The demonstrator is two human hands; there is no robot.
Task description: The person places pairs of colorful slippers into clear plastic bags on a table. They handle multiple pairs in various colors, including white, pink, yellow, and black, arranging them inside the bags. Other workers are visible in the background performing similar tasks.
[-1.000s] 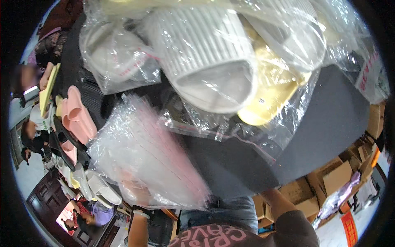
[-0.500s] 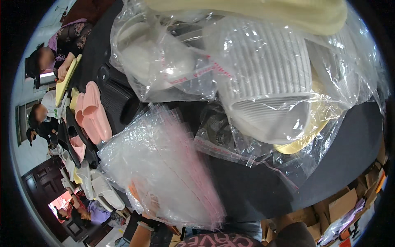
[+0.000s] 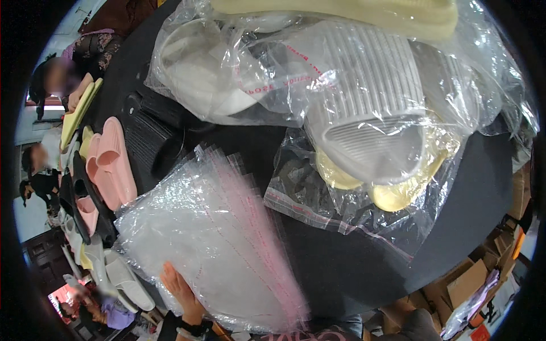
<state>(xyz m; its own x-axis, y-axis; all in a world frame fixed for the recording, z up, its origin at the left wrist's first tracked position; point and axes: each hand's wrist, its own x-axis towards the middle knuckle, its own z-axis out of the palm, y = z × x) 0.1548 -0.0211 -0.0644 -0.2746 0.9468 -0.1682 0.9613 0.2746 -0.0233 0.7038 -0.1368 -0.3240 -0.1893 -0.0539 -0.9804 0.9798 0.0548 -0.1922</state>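
Note:
My left hand [image 3: 181,291], with a dark band at the wrist, lies on the near left part of a fanned stack of clear zip bags [image 3: 187,227]. Its fingers are stretched out over the plastic. Pink strips run along the right edge of the stack. My right hand is out of the picture. Beyond the stack, grey ribbed slippers [image 3: 369,74] lie in clear plastic, with a white slipper [image 3: 205,68] bagged to their left. Yellow slippers [image 3: 398,193] show under the grey ones, and a pale yellow slipper [image 3: 341,14] lies on top at the far edge.
Everything rests on a black table [image 3: 341,273]. Black slippers [image 3: 151,133], pink slippers [image 3: 111,165] and white slippers [image 3: 128,278] line its left side. A person [image 3: 60,79] handles yellow slippers at the far left. Cardboard boxes [image 3: 463,284] stand at the lower right.
My left hand, earlier mostly hidden behind the bags, now shows on top of them. The stack lies flatter and a little further left. The view has shifted slightly.

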